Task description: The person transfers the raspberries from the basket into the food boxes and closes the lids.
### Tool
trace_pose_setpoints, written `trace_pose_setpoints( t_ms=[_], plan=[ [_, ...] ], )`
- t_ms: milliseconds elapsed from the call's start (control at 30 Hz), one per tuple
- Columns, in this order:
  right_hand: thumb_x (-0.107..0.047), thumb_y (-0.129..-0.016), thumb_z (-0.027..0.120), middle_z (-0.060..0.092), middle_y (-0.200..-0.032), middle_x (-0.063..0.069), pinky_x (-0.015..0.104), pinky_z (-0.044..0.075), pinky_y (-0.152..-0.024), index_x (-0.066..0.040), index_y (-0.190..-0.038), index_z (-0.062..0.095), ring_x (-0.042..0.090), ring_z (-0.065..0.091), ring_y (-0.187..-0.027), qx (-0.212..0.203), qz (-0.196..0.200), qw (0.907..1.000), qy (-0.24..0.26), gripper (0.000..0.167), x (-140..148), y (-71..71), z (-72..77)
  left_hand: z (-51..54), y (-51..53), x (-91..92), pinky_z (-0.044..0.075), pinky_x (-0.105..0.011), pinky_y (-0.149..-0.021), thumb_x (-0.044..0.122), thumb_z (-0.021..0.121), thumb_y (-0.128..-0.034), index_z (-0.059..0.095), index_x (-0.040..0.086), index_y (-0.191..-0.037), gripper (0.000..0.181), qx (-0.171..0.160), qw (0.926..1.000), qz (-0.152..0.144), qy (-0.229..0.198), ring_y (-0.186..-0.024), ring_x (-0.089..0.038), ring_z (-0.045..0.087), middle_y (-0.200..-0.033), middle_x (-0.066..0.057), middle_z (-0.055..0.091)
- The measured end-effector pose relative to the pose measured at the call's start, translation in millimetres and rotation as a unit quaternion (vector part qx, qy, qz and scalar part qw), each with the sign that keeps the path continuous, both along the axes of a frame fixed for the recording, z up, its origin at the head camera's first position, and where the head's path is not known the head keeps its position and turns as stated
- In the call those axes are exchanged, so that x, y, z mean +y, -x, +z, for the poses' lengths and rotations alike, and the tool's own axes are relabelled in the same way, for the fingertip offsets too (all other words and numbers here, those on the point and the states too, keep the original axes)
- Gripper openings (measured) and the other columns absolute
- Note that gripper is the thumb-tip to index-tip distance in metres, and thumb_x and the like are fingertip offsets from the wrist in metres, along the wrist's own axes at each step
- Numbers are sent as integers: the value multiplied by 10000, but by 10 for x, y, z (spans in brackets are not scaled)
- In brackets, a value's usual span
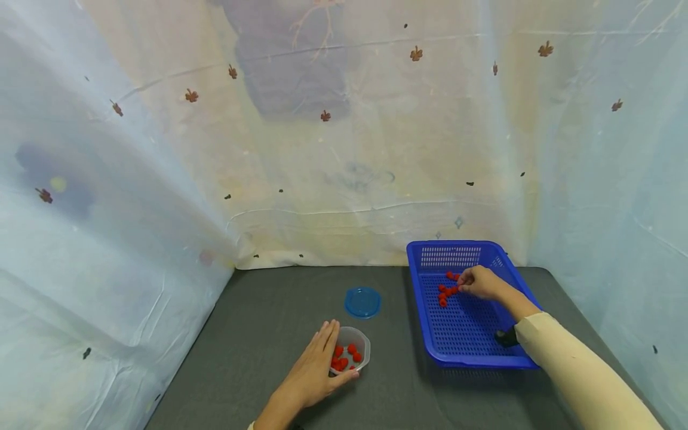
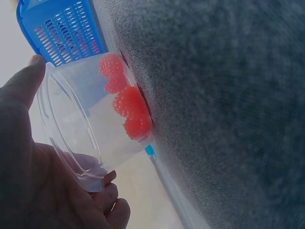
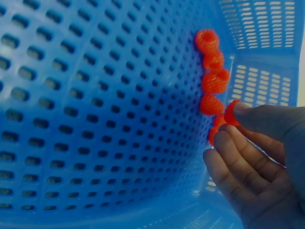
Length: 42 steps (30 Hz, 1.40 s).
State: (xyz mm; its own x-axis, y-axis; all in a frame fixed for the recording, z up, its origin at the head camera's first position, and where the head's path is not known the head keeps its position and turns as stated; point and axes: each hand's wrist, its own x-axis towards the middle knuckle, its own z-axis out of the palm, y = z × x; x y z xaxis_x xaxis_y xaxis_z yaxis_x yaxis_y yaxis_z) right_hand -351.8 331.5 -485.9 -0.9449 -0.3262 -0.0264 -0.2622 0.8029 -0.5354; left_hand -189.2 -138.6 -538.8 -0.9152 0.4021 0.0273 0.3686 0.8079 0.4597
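Note:
In the head view a clear plastic container [image 1: 363, 335] stands on the table with several raspberries [image 1: 352, 348] at its bottom. My left hand [image 1: 314, 365] holds it from the left, thumb on one side of the rim and fingers on the other. The left wrist view shows the raspberries [image 2: 128, 101] through the container's side wall [image 2: 102, 138]. Inside the blue basket [image 1: 467, 340], my right hand [image 1: 481, 282] pinches one raspberry [image 3: 231, 112] between thumb and fingertips. Several more raspberries [image 3: 215, 81] lie in the basket beside that hand.
A round blue lid [image 1: 362, 303] lies on the dark grey table [image 1: 258, 322] behind the container. The basket stands on the right of the table. Patterned sheets [image 1: 349, 149] hang along the back and sides.

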Motion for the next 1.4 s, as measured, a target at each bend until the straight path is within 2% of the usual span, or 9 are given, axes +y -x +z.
trace_pose_setpoints(
  t_ms=[167, 367, 433, 633, 767, 967, 1100, 1267, 1400],
  plan=[
    [-11, -982, 736, 753, -959, 141, 505, 630, -820, 69, -1051, 744, 286, 703, -887, 193, -37, 9997, 114, 106, -97, -25, 83, 0, 11, -7, 204, -560, -1327, 790, 613, -944, 159, 88, -1734, 1150, 25, 10000, -17, 15, -1664, -298, 135, -1798, -93, 172],
    [-41, -1004, 736, 749, -948, 135, 428, 628, -761, 66, -1070, 752, 248, 688, -843, 534, -13, 9977, 407, 127, -224, -58, 172, -6, -4, -1, 233, -591, -1311, 726, 664, -957, 169, 79, -1731, 1123, 120, 9999, -45, -45, -1655, -334, 165, -1788, -130, 197],
    [-70, -1014, 740, 748, -946, 106, 399, 624, -759, 34, -1074, 764, 224, 687, -846, 627, -18, 9970, 460, 122, -279, -68, 204, -8, -10, 0, 247, -602, -1303, 711, 674, -960, 168, 80, -1731, 1117, 157, 9999, -47, -55, -1651, -347, 176, -1784, -138, 205],
    [-103, -1022, 739, 745, -957, 95, 399, 611, -755, 8, -1104, 767, 231, 686, -860, 888, 137, 9936, 687, 142, -469, -123, 338, -16, -8, 2, 247, -592, -1307, 714, 671, -960, 175, 78, -1730, 1115, 176, 9998, -11, -66, -1653, -340, 168, -1787, -132, 200],
    [-98, -1020, 744, 753, -979, 85, 388, 617, -772, -7, -1130, 771, 216, 698, -874, 912, 151, 9926, 794, 145, -586, -182, 403, -12, -2, 1, 250, -602, -1303, 716, 670, -960, 180, 73, -1728, 1115, 187, 9998, -29, -77, -1651, -347, 173, -1785, -137, 204],
    [-97, -1030, 736, 763, -1004, 88, 406, 635, -810, -10, -1156, 770, 229, 723, -899, 922, 312, 9903, 994, 157, -723, -259, 464, -2, -6, -5, 253, -623, -1294, 710, 674, -960, 189, 46, -1720, 1120, 191, 9997, -91, -112, -1644, -372, 189, -1778, -159, 215],
    [-102, -1026, 743, 768, -1010, 85, 353, 626, -794, -22, -1162, 772, 233, 729, -902, 948, 414, 9886, 1099, 160, -836, -324, 509, 1, -13, -8, 254, -619, -1295, 703, 681, -960, 199, 41, -1717, 1116, 185, 9997, -98, -103, -1643, -370, 193, -1776, -159, 219],
    [-121, -1026, 750, 762, -987, 81, 293, 602, -755, -40, -1161, 774, 194, 712, -864, 1081, 649, 9856, 1131, 160, -992, -419, 563, -6, -5, -6, 240, -604, -1305, 698, 683, -961, 195, 56, -1722, 1109, 154, 9998, -57, -101, -1650, -352, 175, -1783, -146, 204],
    [-131, -1028, 752, 752, -989, 34, 313, 610, -765, -63, -1164, 772, 160, 695, -867, 1220, 894, 9819, 1145, 154, -1118, -511, 603, -10, 2, -4, 238, -600, -1307, 697, 686, -960, 197, 55, -1721, 1109, 183, 9998, -56, -112, -1650, -350, 177, -1783, -146, 204]
  ],
)
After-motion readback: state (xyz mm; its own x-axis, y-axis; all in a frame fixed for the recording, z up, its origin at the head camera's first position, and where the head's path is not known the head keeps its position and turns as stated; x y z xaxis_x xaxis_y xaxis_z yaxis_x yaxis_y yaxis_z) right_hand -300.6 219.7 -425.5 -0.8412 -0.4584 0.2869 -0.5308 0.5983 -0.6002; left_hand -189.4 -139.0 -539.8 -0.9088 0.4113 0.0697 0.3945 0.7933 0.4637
